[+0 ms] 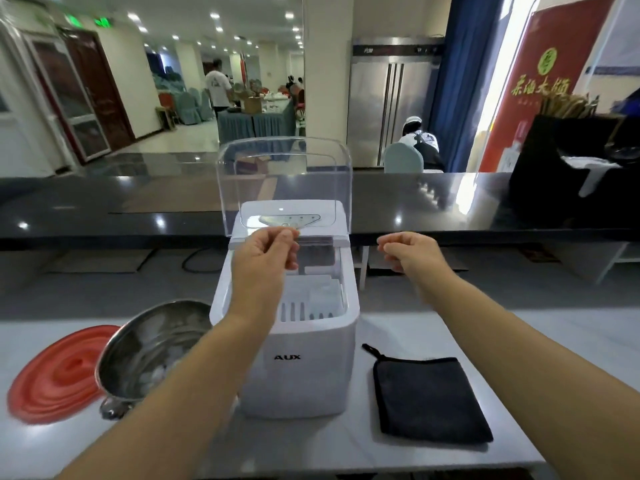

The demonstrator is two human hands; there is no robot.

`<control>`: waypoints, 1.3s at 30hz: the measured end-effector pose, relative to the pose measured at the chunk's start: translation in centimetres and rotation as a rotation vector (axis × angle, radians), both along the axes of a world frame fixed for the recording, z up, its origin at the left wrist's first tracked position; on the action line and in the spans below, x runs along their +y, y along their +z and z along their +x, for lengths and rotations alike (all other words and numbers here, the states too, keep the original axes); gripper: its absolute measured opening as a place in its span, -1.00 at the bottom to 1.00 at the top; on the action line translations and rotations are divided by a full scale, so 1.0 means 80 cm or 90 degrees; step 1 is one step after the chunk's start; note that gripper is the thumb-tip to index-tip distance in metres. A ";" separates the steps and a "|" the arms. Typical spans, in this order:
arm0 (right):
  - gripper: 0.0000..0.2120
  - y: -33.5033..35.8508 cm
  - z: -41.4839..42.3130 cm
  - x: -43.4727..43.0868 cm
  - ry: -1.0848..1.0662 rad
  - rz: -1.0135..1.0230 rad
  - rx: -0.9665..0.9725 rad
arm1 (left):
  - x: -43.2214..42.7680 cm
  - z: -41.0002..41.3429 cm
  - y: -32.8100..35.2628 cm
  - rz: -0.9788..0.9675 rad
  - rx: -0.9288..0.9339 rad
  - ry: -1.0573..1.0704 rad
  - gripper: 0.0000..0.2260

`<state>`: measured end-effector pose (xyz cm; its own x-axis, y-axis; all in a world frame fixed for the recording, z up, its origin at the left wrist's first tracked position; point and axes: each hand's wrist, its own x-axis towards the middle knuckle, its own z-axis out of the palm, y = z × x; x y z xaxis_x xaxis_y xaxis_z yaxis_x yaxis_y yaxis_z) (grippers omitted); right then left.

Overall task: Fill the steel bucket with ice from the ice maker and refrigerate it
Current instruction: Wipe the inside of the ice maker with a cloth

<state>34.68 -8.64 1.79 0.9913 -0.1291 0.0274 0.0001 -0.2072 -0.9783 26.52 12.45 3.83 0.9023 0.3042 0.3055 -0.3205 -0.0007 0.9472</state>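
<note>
Reaching over the white boxy countertop ice maker [304,358], both hands are up at its top. The machine's clear plastic lid [284,174] stands raised and upright. The left hand [266,258] has thumb and forefinger drawn together right at the lid's lower edge; whether it pinches that edge or only hovers there, I cannot tell. The right hand [412,251] hangs in the air just right of the machine, fingers loosely curled, holding nothing.

The round shiny steel bucket [156,348] sits on the pale grey tabletop [485,341], touching or just beside the machine's left side. It has a few pieces of ice [157,370] at the bottom (far from full). A flat round red lid [59,375] lies left of it, partly under its rim. A black zipped fabric pouch [429,396] lies right of the machine.

Step, as a judgement: the filling stage, with ice [322,292] left in the machine's basket. No scoop is visible. Next move likely calls for getting more ice across into the bucket, then covering it and carrying it to a fridge, perhaps the tall steel double-door refrigerator [391,102] behind.
</note>
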 end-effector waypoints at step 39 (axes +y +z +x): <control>-0.63 0.013 -0.083 0.109 -0.231 0.012 0.050 | 0.191 0.003 -0.056 -0.017 0.039 -0.145 -0.74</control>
